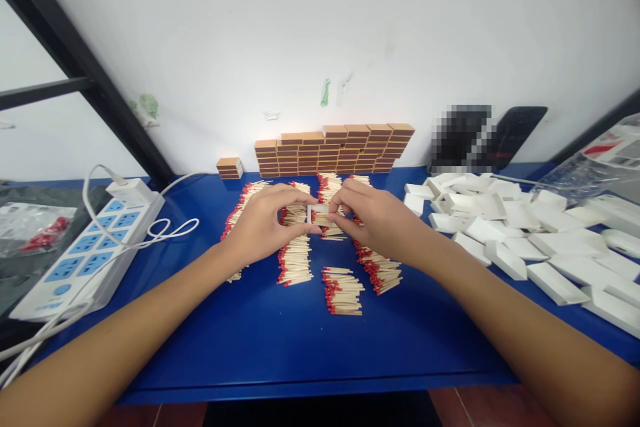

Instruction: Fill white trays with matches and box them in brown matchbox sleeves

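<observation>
A small white matchbox tray (309, 215) is held over the rows of matches, between the thumb and fingers of my left hand (263, 221). Some red-headed matches (320, 217) lie at the tray, their pale ends by the fingertips of my right hand (377, 219), which pinches them; my fingers partly hide this grip. Beneath and around both hands, rows of loose matches (295, 260) run along the blue table (280, 347). A shorter bunch of matches (344, 292) lies nearer to me.
Stacked brown matchboxes (330, 155) stand against the wall, with a small separate stack (229, 168) to their left. White trays (520, 223) are heaped at right, before a dark phone (517, 137). A white power strip (93, 247) with cables lies at left.
</observation>
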The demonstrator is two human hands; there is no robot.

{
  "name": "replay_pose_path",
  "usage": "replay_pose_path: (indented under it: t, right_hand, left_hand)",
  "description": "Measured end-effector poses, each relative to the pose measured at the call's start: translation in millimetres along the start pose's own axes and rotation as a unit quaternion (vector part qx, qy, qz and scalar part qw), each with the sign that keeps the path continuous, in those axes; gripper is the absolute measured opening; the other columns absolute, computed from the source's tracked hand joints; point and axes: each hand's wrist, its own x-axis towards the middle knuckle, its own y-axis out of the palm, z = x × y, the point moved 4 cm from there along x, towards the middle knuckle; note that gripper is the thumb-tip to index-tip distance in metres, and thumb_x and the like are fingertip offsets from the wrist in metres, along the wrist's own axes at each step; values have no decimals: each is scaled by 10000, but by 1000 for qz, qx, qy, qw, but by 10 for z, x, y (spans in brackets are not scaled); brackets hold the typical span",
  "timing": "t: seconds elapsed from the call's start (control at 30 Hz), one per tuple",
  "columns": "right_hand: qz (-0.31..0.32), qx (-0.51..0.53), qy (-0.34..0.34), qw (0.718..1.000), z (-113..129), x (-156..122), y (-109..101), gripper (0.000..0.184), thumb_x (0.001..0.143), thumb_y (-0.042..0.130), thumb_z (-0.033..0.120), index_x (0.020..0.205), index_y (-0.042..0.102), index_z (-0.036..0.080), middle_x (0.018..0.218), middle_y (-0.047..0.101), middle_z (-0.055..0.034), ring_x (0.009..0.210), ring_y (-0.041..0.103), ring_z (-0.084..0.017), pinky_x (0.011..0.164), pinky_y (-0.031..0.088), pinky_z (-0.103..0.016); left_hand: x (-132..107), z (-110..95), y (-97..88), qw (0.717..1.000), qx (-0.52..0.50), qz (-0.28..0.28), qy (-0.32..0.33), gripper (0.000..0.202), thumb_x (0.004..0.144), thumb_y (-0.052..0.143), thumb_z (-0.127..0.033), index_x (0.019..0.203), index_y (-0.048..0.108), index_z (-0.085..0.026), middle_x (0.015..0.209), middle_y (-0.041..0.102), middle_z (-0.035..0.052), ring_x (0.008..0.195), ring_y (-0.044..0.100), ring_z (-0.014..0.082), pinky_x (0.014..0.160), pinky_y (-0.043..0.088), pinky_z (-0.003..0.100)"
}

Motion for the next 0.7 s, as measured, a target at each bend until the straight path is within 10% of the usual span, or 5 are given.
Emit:
replay_pose_path:
  t: [0.7]
  right_hand:
    - [-12,34,21,999,6,9,38,86,1028,586,261,988,641,207,973,618,-51,778,558,-176,703,396,-304]
  left_hand:
    - [4,24,15,998,-27,13,-51,393,793,877,-501,1085,779,-257,1066,804,38,967,743,231,881,569,374]
